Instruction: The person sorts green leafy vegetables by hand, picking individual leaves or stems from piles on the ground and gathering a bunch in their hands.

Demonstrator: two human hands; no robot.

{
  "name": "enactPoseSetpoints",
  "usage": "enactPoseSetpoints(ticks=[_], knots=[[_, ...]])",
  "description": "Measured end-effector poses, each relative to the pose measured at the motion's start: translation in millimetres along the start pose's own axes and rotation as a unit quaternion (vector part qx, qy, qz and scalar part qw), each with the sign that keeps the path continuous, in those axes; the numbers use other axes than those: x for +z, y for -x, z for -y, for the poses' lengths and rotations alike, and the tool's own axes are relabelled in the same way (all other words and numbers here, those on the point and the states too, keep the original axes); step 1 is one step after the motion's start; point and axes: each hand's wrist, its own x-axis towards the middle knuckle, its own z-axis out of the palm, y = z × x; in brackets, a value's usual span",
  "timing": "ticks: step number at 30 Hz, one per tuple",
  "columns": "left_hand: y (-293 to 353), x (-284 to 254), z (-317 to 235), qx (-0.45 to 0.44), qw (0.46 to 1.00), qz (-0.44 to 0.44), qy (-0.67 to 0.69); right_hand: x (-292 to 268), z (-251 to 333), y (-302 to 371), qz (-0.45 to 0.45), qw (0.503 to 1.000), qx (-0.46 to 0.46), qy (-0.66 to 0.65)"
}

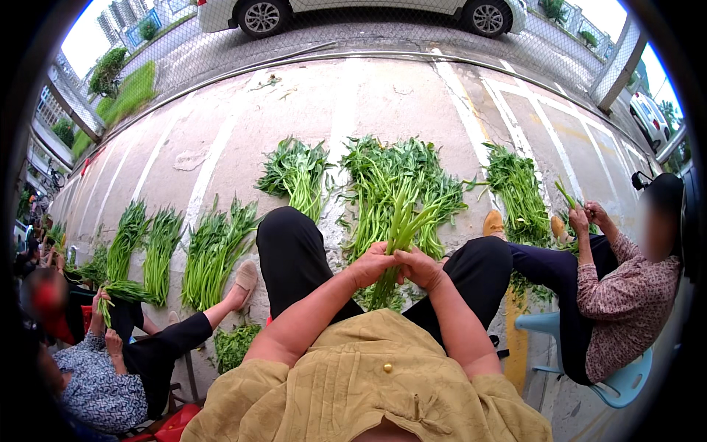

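Note:
A bunch of green leafy stems (402, 227), which looks like water spinach, stands nearly upright between my knees. My left hand (372, 265) closes round it from one side. My right hand (420, 267) grips it from the other, and the two hands meet at the stems. Pale stem ends point up above my fingers, and greenery hangs below toward my lap. Just beyond my hands lies a broad heap of the same greens (387, 177) on the pavement. A smaller pile (298, 173) sits to its left.
At right a person on a blue plastic chair (626, 379) handles stems beside another pile (519, 191). On the left a seated person (103, 383) holds greens near several laid-out bunches (213, 254). A wire fence (353, 37) separates the paving from a white car (368, 6).

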Motion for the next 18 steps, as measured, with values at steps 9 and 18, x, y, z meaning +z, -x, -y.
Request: enactPoseSetpoints(ticks=[9, 18], knots=[[6.8, 3.5, -15.1, -0.062, 0.998, 0.0, 0.009, 6.3, 14.1, -5.0, 0.017, 0.997, -0.054, -0.061], [4.2, 7.9, -11.8, -0.08, 0.996, -0.012, -0.033, 29.3, 33.0, 7.1, -0.061, 0.995, -0.016, 0.083]])
